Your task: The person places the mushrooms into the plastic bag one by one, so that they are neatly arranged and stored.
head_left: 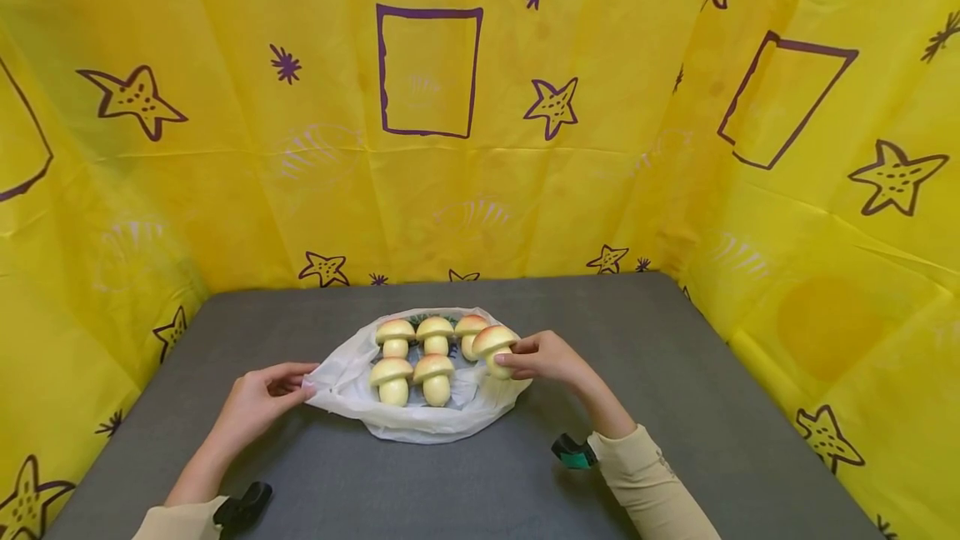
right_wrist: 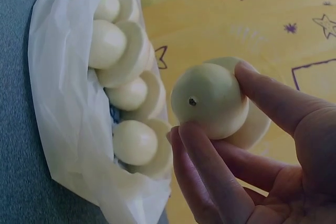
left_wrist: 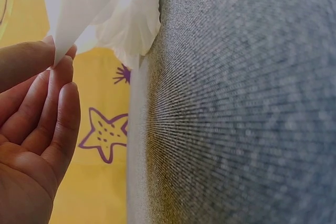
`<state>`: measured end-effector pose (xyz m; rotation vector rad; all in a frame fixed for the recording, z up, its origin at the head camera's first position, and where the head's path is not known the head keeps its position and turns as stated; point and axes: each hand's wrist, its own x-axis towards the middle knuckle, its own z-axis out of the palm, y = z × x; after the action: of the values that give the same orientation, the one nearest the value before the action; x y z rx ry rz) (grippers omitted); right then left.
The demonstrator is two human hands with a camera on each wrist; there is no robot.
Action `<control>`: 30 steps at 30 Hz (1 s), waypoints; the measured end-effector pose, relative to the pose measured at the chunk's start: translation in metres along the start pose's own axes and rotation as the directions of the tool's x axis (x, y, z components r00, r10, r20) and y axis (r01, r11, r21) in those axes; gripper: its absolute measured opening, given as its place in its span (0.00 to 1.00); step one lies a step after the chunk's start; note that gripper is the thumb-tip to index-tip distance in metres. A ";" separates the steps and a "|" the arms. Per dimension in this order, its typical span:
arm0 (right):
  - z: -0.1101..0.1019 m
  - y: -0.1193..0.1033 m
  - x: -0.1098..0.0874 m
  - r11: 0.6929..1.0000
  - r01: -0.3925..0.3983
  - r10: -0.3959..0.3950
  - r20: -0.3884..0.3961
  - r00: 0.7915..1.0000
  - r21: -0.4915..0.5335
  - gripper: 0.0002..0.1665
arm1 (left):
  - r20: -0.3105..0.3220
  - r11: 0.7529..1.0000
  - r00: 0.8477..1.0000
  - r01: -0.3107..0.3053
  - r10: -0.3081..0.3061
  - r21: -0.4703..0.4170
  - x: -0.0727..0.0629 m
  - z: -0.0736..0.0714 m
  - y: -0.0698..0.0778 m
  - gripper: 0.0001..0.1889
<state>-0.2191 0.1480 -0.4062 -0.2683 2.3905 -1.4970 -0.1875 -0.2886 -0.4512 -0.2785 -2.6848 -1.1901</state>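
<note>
A white plastic bag (head_left: 420, 426) lies spread on the table, with several fake mushrooms (head_left: 393, 391) in two rows on it, their caps cream with orange-brown tops. My left hand (head_left: 251, 402) pinches the bag's left corner between thumb and fingertips; the left wrist view shows that corner drawn to a point. My right hand (head_left: 551, 357) grips one more mushroom (head_left: 492, 340) by its stem, above the bag's right end. In the right wrist view the held mushroom (right_wrist: 207, 100) shows a small dark spot on its stem's end, and it is apart from the others.
The grey table (head_left: 450, 486) reaches back to yellow cloth walls (head_left: 427, 207) printed with purple stars and frames. Black straps (head_left: 243, 507) sit at both wrists, beside beige sleeves (head_left: 652, 473). Something dark and patterned partly shows beneath the mushrooms.
</note>
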 end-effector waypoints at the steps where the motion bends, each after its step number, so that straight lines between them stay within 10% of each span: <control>1: 0.001 0.000 0.000 1.000 -0.006 0.006 -0.001 1.000 0.004 0.22 | 0.000 1.000 1.000 -0.003 0.003 0.000 0.000 0.000 0.000 0.17; 30: 0.014 -0.011 0.003 1.000 0.004 -0.004 0.022 1.000 0.014 0.22 | -0.009 1.000 1.000 -0.009 0.009 0.000 -0.001 0.001 -0.002 0.17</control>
<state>-0.2167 0.1308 -0.4024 -0.2855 2.3633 -1.5036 -0.1868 -0.2894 -0.4536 -0.2848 -2.6732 -1.1860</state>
